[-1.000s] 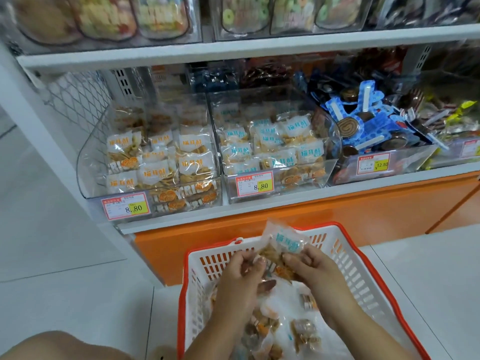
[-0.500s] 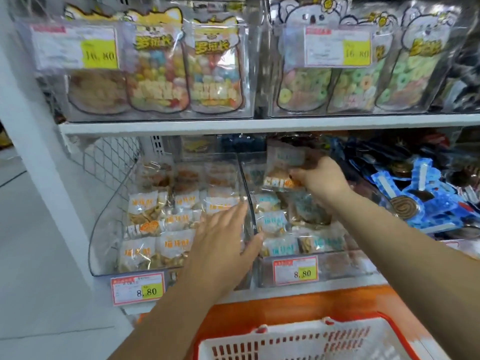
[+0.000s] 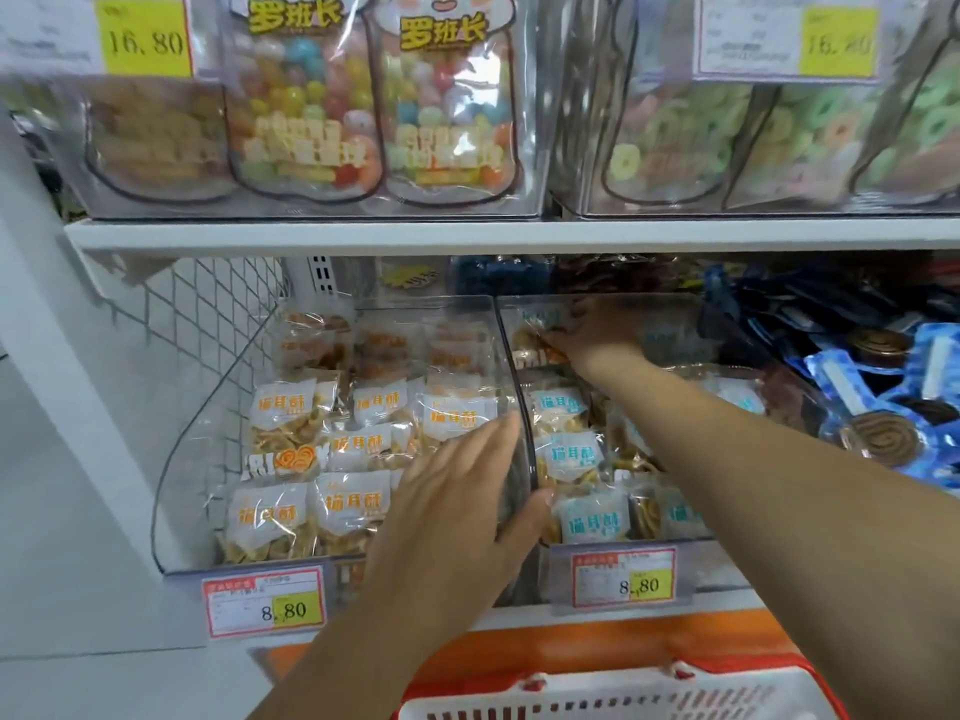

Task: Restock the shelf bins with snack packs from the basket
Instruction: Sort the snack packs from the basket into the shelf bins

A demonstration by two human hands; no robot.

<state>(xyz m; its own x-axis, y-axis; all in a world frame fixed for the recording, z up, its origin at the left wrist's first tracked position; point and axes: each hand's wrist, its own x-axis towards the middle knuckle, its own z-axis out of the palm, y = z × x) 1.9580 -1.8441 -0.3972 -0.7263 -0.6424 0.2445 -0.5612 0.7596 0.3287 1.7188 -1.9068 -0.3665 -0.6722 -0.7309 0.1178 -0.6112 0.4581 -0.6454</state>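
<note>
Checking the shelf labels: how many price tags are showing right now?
4 price tags: upper-left tag and upper-right tag on the top bins, lower-left tag and lower-right tag below. More may sit out of view.

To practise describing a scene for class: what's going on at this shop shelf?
A person is restocking a shelf. Their right hand holds a blue-labelled snack pack at the back of the right bin, which already contains similar packs. Their left hand lies, fingers straight, on the wall between that bin and the left bin of orange-labelled packs. The basket sits below.
</note>
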